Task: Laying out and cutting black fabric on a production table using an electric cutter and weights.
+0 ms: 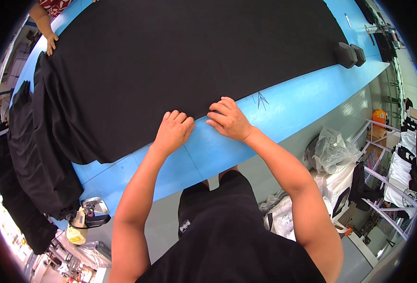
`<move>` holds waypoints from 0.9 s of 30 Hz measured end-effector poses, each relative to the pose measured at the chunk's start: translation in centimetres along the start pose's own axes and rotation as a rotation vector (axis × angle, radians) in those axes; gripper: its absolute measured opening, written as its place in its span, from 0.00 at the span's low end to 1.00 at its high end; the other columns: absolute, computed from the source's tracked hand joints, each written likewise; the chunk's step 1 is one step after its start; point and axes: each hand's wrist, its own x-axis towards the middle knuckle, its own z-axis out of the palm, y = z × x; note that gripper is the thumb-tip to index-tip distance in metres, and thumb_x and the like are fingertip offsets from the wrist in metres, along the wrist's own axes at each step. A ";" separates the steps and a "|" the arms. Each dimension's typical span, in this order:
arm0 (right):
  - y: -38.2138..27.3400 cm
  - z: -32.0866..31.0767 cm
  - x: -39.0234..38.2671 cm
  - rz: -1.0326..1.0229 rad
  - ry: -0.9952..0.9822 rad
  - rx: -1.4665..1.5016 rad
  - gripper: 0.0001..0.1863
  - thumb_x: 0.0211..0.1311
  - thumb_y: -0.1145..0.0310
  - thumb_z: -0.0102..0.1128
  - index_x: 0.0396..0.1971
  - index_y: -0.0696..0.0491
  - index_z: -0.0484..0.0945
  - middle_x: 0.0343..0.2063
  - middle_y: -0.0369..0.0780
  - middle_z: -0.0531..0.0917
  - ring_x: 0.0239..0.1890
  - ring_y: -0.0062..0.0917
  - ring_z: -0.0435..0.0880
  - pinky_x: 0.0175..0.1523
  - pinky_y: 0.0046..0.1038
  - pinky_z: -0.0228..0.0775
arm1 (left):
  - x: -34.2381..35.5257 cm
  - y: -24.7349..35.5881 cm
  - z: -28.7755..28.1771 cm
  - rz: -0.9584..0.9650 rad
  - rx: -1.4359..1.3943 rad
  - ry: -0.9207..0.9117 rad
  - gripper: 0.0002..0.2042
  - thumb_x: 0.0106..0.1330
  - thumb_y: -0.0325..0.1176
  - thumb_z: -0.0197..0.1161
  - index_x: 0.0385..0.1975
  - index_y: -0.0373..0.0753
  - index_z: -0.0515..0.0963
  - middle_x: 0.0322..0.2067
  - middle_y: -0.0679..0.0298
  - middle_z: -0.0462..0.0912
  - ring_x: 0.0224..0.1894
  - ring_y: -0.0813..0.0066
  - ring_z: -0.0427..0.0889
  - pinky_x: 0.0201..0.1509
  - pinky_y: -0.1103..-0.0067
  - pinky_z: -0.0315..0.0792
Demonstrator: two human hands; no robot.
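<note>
A wide sheet of black fabric (pixel 185 61) covers most of the blue table (pixel 284 113). Its near edge runs slantwise just in front of me. My left hand (pixel 173 132) is closed over that edge, knuckles up, with the fingertips partly hidden. Close by on the right, my right hand (pixel 230 119) pinches the same edge with bent fingers, and a small gap separates the two hands. Toward the left the fabric gathers in loose folds (pixel 53 113) and hangs off the table's end.
At the far left, another person's hand (pixel 51 43) rests at the fabric's edge. A black hexagonal dumbbell (pixel 346 55) sits on the right corner. A yellow device (pixel 77 227) with a black handle is at the left end. Clear plastic bags (pixel 331 151) and a metal rack (pixel 383 179) stand right.
</note>
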 end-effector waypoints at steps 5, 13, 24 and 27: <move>5.2 -5.3 0.7 0.104 0.035 -0.100 0.14 0.49 0.75 0.67 0.38 0.54 0.81 0.44 0.40 0.79 0.49 0.37 0.78 0.58 0.39 0.68 | 2.5 1.5 0.1 0.020 -0.013 0.041 0.06 0.61 0.34 0.67 0.32 0.41 0.79 0.31 0.66 0.76 0.37 0.67 0.73 0.43 0.71 0.66; 7.1 -6.7 -2.0 0.115 -0.071 -0.040 0.12 0.51 0.77 0.66 0.38 0.56 0.81 0.44 0.40 0.80 0.49 0.35 0.78 0.59 0.37 0.69 | 9.7 4.3 4.3 0.027 -0.114 0.087 0.05 0.62 0.34 0.65 0.33 0.41 0.80 0.30 0.65 0.77 0.38 0.66 0.75 0.45 0.71 0.68; 8.9 -7.1 -2.2 0.036 -0.118 -0.055 0.08 0.54 0.73 0.68 0.35 0.54 0.81 0.38 0.33 0.80 0.43 0.29 0.77 0.55 0.34 0.69 | 12.1 4.8 4.4 0.005 -0.226 0.033 0.03 0.60 0.29 0.66 0.28 0.38 0.82 0.24 0.66 0.78 0.31 0.67 0.76 0.41 0.70 0.71; 8.9 -6.5 -2.5 -0.054 -0.133 -0.151 0.07 0.54 0.73 0.67 0.33 0.52 0.81 0.36 0.32 0.80 0.43 0.28 0.76 0.54 0.35 0.68 | 11.3 4.9 4.7 0.047 -0.119 0.014 0.03 0.60 0.29 0.66 0.29 0.39 0.81 0.26 0.67 0.78 0.32 0.68 0.75 0.41 0.71 0.69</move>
